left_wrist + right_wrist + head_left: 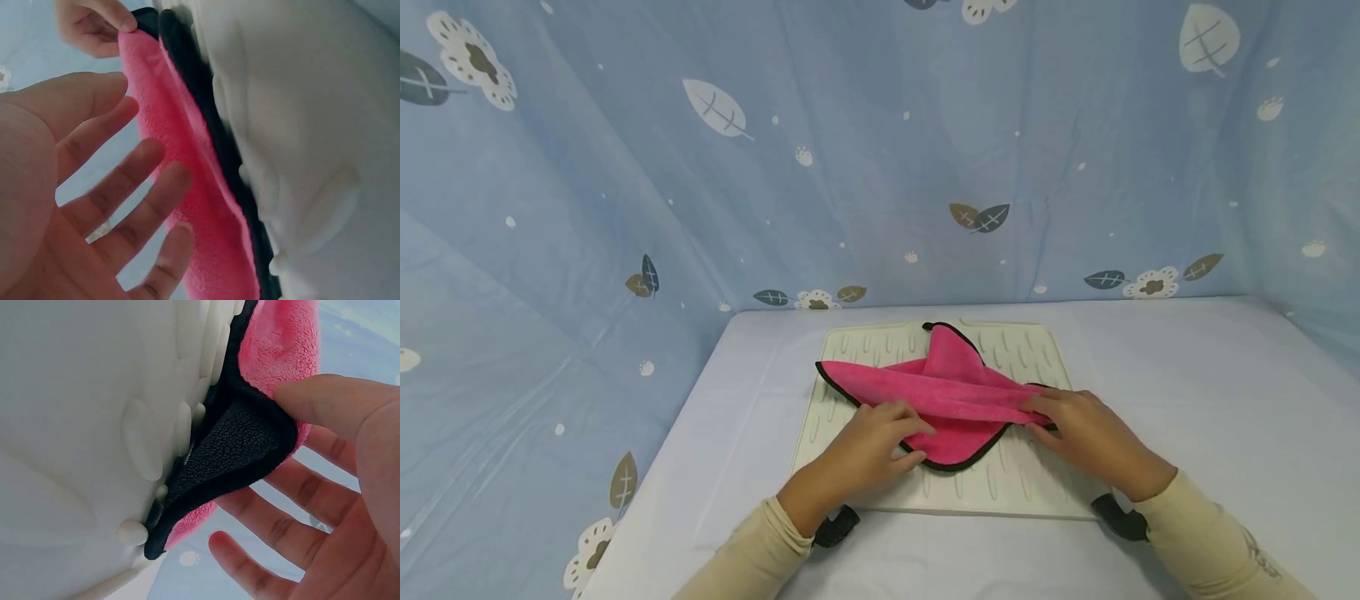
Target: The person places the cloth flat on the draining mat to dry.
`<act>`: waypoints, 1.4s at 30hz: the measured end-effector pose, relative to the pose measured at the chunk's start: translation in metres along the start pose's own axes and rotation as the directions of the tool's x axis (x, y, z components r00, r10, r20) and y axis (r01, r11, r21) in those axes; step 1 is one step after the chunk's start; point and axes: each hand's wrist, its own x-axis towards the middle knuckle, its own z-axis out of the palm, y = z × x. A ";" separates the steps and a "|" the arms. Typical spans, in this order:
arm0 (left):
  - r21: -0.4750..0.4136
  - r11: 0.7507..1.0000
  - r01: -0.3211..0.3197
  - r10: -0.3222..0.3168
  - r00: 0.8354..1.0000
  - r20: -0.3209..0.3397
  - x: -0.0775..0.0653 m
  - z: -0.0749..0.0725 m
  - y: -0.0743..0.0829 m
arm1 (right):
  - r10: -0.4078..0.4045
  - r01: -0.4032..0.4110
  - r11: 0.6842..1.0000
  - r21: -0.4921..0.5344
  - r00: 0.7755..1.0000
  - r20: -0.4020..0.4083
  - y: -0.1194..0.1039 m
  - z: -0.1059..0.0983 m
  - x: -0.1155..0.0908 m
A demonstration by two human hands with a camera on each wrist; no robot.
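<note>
A pink cloth [955,396] with black edging lies bunched in folds on a cream ridged mat [992,492]. At its right end my right hand [1078,429] pinches the fabric. In the right wrist view the thumb presses the pink side of the cloth [281,344], with fingers behind it and a dark underside showing at the turned corner. My left hand [872,442] hovers at the cloth's near left edge. In the left wrist view its fingers [119,200] are spread and loosely bent beside the pink pile, gripping nothing.
The mat lies on a white-covered table [1210,383]. A blue curtain [880,167] printed with leaves and flowers hangs behind and along the left side. Dark wrist straps [835,527] show below both hands, beside beige sleeves [752,550].
</note>
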 end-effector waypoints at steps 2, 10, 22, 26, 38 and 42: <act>0.012 1.000 -0.002 0.002 1.000 0.018 -0.001 0.002 0.001 | -0.006 0.006 1.000 0.005 1.000 0.000 0.000 0.000 0.000; 0.045 0.999 -0.013 0.009 0.997 0.080 0.000 0.007 0.000 | 0.005 -0.005 1.000 -0.001 1.000 0.008 0.000 0.000 0.000; 0.065 0.998 -0.013 0.006 0.994 0.107 -0.002 0.015 -0.002 | -0.023 0.023 1.000 0.008 1.000 -0.005 0.000 0.002 0.000; 0.071 0.997 -0.007 0.001 0.996 0.086 -0.002 0.018 -0.001 | -0.027 0.027 1.000 0.009 1.000 -0.011 0.000 0.002 0.000; 0.084 0.996 0.022 -0.025 0.999 0.027 -0.001 0.019 0.003 | -0.039 0.039 0.999 0.005 0.999 -0.020 -0.001 -0.001 0.001; 0.087 0.996 0.035 -0.038 0.999 0.026 -0.001 0.018 0.004 | -0.048 0.048 0.999 0.001 0.999 -0.020 -0.002 -0.003 0.001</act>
